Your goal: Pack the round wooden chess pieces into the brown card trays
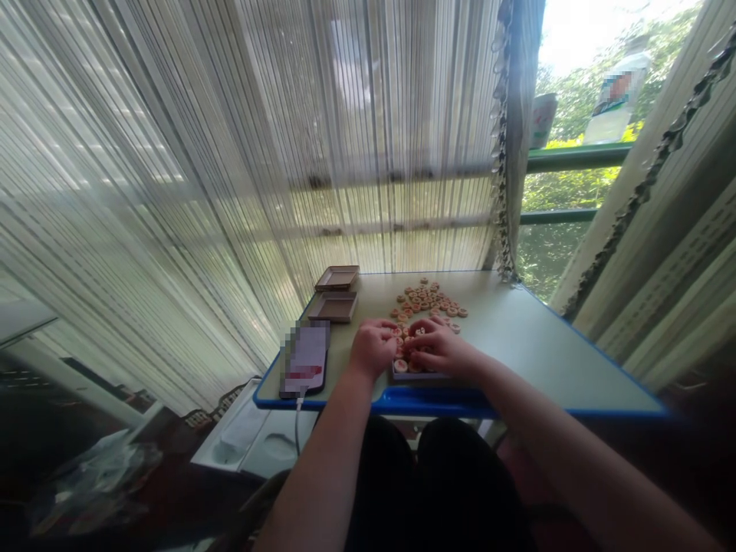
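Close to the table's front edge sits a shallow box (pixel 422 376) holding round wooden xiangqi pieces (pixel 401 366) with reddish markings. My left hand (pixel 375 349) is at the box's left side, its fingers curled together against the pieces there; whatever is in the fingertips is hidden. Over the right part of the box, my right hand (pixel 444 346) reaches in from the right. Its fingers are bent and apart, touching the pieces, and they cover part of the box. Just beyond both hands, a loose heap of more xiangqi pieces (pixel 422 299) lies spread on the table.
Two shallow brown box parts (pixel 339 277) (pixel 333 307) lie at the table's back left. A phone (pixel 307 360) with a white cable (pixel 297 429) rests at the left edge. String curtains (pixel 373 138) hang behind the blue-edged table (pixel 552 353). A bottle (pixel 618 96) stands by the window.
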